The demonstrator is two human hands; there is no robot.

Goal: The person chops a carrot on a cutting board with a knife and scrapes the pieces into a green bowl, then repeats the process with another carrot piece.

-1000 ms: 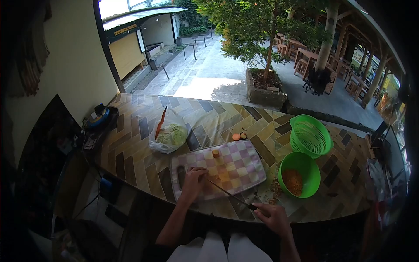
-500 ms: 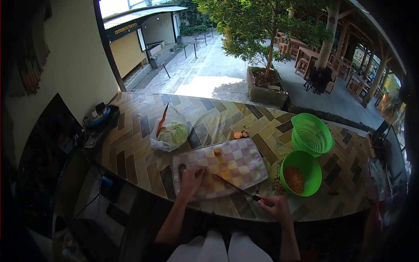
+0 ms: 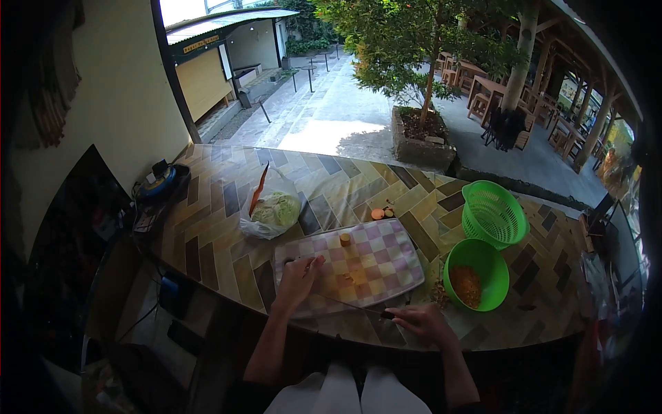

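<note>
A knife [image 3: 350, 304] with a dark handle is held in my right hand [image 3: 422, 323], its thin blade pointing left over the near edge of the checkered cutting board [image 3: 393, 265]. My left hand [image 3: 298, 281] rests on the board's left side with fingers curled together; what they hold, if anything, I cannot make out. Farther back on the board stands a short orange carrot piece [image 3: 345, 239]. Small orange bits [image 3: 349, 277] lie at the board's middle. Right of the board, a green bowl [image 3: 502, 276] contains finely cut orange pieces [image 3: 465, 286].
A green colander [image 3: 520, 217] touches the bowl's far side. Behind the board sit a plastic bag [image 3: 258, 229] holding pale green cabbage [image 3: 279, 207] and small carrot ends [image 3: 378, 214]. Cables and a blue device [image 3: 157, 185] lie left. Scraps [image 3: 439, 293] lie beside the bowl.
The knife has swung so its tip now lies nearer me and farther left. My right hand has shifted slightly left, and my left hand has turned a little. Orange bits now show on the board.
</note>
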